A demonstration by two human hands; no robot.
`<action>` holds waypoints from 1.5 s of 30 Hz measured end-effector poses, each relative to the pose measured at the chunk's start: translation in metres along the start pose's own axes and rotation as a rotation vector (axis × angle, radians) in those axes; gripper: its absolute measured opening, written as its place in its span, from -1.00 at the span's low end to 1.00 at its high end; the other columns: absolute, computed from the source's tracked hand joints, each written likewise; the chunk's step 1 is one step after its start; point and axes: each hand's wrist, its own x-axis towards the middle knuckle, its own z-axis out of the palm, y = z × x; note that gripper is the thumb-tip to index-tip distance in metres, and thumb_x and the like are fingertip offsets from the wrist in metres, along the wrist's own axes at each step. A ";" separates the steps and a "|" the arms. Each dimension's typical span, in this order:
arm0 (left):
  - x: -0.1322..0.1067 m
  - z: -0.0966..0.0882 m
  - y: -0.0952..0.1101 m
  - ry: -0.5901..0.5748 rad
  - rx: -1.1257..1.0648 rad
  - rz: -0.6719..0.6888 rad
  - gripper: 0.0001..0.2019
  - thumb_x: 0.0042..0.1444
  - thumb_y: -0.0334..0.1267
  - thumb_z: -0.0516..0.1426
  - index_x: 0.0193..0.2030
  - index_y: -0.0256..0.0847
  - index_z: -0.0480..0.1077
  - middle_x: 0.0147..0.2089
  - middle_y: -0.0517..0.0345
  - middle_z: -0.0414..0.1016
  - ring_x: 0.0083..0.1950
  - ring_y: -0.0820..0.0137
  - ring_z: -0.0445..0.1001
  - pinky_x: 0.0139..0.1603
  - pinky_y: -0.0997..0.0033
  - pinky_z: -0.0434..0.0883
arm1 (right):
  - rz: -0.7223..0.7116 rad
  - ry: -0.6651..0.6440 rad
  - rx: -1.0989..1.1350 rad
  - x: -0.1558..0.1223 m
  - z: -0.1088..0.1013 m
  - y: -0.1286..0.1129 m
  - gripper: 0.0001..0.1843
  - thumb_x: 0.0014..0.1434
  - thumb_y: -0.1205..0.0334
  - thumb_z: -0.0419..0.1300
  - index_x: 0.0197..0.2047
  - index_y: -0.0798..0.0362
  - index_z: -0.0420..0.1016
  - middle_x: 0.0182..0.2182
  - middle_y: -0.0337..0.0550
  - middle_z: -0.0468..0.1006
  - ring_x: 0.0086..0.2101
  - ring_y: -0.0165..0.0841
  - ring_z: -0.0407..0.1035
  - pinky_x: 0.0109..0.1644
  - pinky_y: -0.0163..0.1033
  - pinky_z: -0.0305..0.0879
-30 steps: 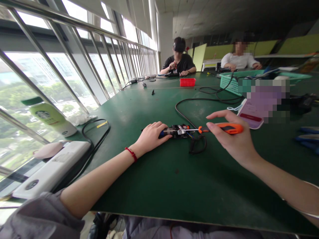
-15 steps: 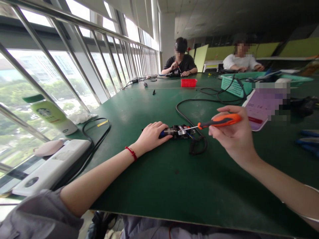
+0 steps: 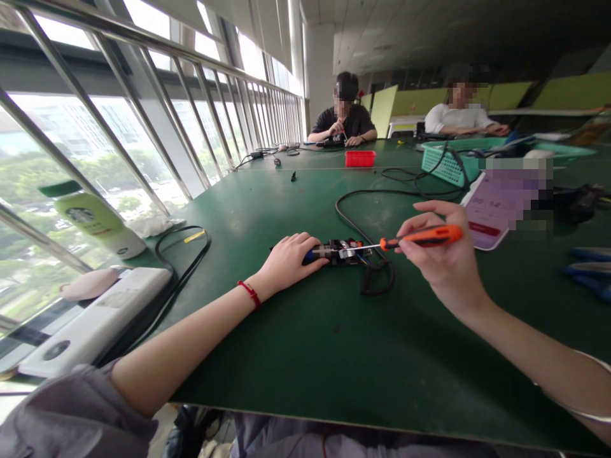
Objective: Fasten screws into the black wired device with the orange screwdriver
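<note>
My left hand [image 3: 294, 256] is wrapped round one end of a dark, opened-up corded device [image 3: 337, 250] on the green table, pressing it down. Metal parts and small coloured wires show at the device's right end; its exact kind I cannot make out. In my right hand [image 3: 442, 264] is an orange and black screwdriver [image 3: 422, 236], held by its handle between thumb and fingers. The thin shaft points left, and its tip meets or nearly meets the metal parts. A black cable [image 3: 351, 213] runs from the device toward the back right.
A red tray [image 3: 360, 158], a green basket [image 3: 449, 163] and a phone [image 3: 496, 210] stand beyond my hands. On the left are a bottle [image 3: 98, 219], a white case [image 3: 102, 318] and a looped cord [image 3: 191, 280]. Blue-handled tools [image 3: 589, 270] lie far right. Two people sit across.
The screwdriver handle has tilted a little, its rear end lower than before, and my right fingers have shifted on it. My left hand keeps its place on the device.
</note>
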 end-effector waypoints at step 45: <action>0.001 0.000 0.000 -0.009 0.001 -0.011 -0.59 0.20 0.08 -0.06 -0.05 -0.18 0.34 -0.09 0.03 0.42 -0.10 0.24 0.40 -0.04 0.20 0.35 | 0.011 -0.056 -0.250 0.002 -0.009 -0.007 -0.79 0.10 0.27 0.10 -0.55 -0.01 0.42 -0.67 -0.27 0.32 -0.68 -0.47 0.15 -0.68 -0.29 -0.06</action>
